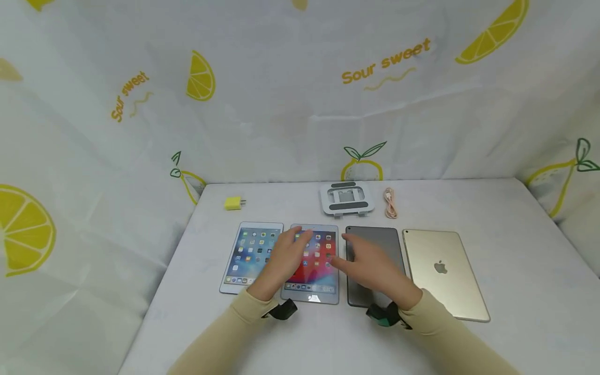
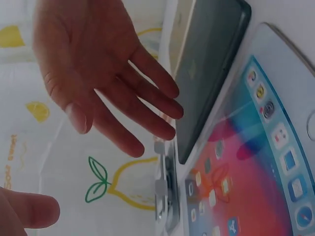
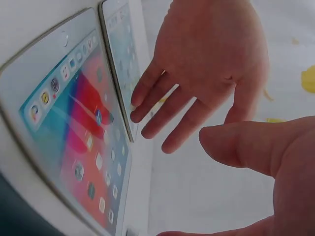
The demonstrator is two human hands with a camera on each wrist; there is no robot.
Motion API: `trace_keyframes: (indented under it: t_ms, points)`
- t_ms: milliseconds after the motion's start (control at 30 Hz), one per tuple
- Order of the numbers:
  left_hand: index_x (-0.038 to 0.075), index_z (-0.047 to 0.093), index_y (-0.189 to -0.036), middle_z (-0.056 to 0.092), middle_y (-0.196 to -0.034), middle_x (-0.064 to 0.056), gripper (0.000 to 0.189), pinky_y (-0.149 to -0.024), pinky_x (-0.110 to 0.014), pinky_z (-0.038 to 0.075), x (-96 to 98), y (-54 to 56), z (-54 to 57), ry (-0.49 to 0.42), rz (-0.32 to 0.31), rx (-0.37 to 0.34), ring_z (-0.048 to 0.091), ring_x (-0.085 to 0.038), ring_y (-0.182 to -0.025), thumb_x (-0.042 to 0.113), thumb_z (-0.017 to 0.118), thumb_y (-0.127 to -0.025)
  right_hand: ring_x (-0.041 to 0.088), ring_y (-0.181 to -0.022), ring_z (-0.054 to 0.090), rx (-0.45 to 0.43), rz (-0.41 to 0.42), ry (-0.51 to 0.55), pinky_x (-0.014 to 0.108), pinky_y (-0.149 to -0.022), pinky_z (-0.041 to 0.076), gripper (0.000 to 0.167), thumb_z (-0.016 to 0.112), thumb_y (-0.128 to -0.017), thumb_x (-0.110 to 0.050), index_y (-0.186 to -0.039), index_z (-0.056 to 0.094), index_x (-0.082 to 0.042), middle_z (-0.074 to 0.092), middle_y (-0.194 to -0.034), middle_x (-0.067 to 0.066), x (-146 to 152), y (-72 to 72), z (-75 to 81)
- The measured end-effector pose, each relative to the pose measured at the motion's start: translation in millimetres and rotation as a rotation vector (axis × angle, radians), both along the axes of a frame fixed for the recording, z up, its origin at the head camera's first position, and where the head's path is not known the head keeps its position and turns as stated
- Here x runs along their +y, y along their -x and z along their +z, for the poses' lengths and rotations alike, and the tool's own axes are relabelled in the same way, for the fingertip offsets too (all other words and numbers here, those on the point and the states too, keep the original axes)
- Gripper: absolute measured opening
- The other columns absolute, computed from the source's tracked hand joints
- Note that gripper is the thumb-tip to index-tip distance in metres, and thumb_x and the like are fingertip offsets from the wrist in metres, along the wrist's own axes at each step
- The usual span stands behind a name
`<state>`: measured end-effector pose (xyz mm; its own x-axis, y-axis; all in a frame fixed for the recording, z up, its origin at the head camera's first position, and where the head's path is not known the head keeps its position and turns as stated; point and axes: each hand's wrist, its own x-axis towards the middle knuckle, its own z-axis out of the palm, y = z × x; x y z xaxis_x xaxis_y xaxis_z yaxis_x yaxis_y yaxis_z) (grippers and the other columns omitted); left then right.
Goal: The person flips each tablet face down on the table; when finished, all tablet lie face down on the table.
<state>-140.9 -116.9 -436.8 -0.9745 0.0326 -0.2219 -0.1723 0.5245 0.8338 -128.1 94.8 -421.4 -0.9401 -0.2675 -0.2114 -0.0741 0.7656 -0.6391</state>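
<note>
Closest to me, two cream sleeves reach in over the white table, with dark straps at the wrists. The person's left hand is over the gap between two lit tablets, fingers stretched out and released. The right hand is above the dark grey tablet, just as loose, its fingers spread and angled inward, palm towards the other.

Four tablets lie flat in a row beneath. The one with the red-and-blue screen sits between the two hands, its round button at the near end. Left of it is the tablet with the blue screen, showing rows of icons. Right of it the dark grey one lies face down, then a gold tablet, its apple logo upward.

Farther back are a yellow plug, prongs pointing right, a pale folding stand with dark pads, and a bundled pink cable. Behind everything hangs a white lemon-print cloth lettered "Sour sweet".
</note>
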Motion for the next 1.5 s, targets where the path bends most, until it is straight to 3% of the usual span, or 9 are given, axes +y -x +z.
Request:
trace_keyframes:
  t_ms: [200,467,667,967,1267,1500]
  points:
    - [-0.001,0.046,-0.161,0.045,-0.168,-0.022,0.080,-0.123,-0.078,0.032,-14.0,-4.9,-4.8,0.083,0.003,-0.030,0.037,-0.048,-0.158,0.060,0.049,-0.108,0.043,-0.127,0.067,-0.047,0.019,0.058,0.064,-0.101,0.061,0.085,0.074,-0.097,-0.045,-0.159,0.044,0.004,0.064,-0.146,0.025,-34,6.5,-9.6]
    - [0.000,0.050,-0.159,0.051,-0.164,-0.021,0.085,-0.119,-0.078,0.038,-19.0,-8.5,-8.7,0.138,-0.031,-0.053,0.044,-0.049,-0.154,0.067,0.048,-0.106,0.045,-0.124,0.068,-0.034,-0.024,0.034,0.062,-0.090,0.065,0.089,0.077,-0.094,-0.043,-0.159,0.042,0.009,0.063,-0.145,0.029,-46,4.5,-12.3]
    - [0.001,0.053,-0.156,0.055,-0.161,-0.020,0.083,-0.122,-0.073,0.039,-19.5,-8.9,-7.9,0.111,-0.035,-0.064,0.049,-0.046,-0.151,0.066,0.049,-0.106,0.048,-0.129,0.066,-0.022,-0.034,0.014,0.065,-0.091,0.064,0.090,0.077,-0.095,-0.045,-0.159,0.043,0.008,0.061,-0.148,0.031,-47,4.4,-13.1]
    - [0.004,0.053,-0.157,0.054,-0.162,-0.018,0.081,-0.120,-0.075,0.040,-18.1,-6.1,-8.0,0.075,-0.024,-0.081,0.048,-0.045,-0.151,0.067,0.050,-0.105,0.048,-0.128,0.066,-0.009,-0.035,0.016,0.065,-0.091,0.064,0.085,0.077,-0.095,-0.043,-0.157,0.046,0.007,0.062,-0.147,0.030,-46,7.8,-17.6]
    - [0.008,0.052,-0.157,0.052,-0.164,-0.016,0.081,-0.117,-0.077,0.041,-24.7,-0.1,-9.9,-0.041,-0.003,-0.114,0.049,-0.042,-0.149,0.069,0.053,-0.103,0.045,-0.124,0.067,-0.018,-0.022,0.017,0.063,-0.093,0.064,0.086,0.078,-0.095,-0.045,-0.157,0.047,0.005,0.063,-0.145,0.029,-43,8.2,-14.7]
    - [0.011,0.048,-0.161,0.046,-0.167,-0.012,0.083,-0.119,-0.077,0.040,-33.0,-0.4,-2.7,-0.112,-0.007,-0.139,0.044,-0.041,-0.153,0.069,0.056,-0.102,0.044,-0.127,0.066,-0.027,-0.030,0.006,0.064,-0.097,0.063,0.080,0.078,-0.096,-0.046,-0.155,0.051,0.001,0.064,-0.144,0.027,-45,11.7,-15.8]
